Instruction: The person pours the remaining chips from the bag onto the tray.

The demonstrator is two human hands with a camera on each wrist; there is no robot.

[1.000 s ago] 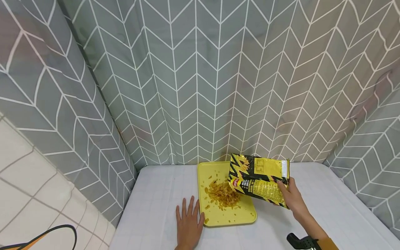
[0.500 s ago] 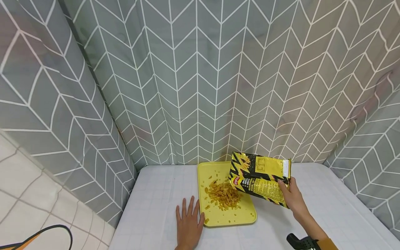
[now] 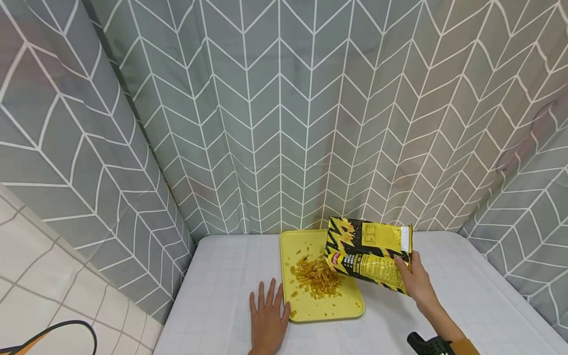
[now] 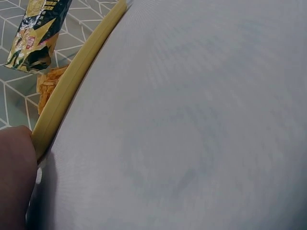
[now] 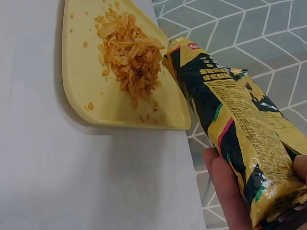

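Observation:
A yellow and black snack bag is gripped at its right end by my right hand, thumb on top and fingers beneath. It slants over the right side of a yellow tray, its far end above a heap of broken chips. In the right wrist view the bag hides part of the tray's edge. My left hand lies palm down with spread fingers on the table, its thumb against the tray's left rim; the left wrist view shows that rim beside part of the hand.
A white cloth covers the table. Behind it hangs a grey curtain with white chevron lines. Small crumbs lie scattered around the heap on the tray. A black and orange cord loops at the lower left over white tiles.
The bag has shifted very slightly back and forth in my right hand. At the lower left the cord has moved left in view. My left hand, the tray and the chip heap look unchanged.

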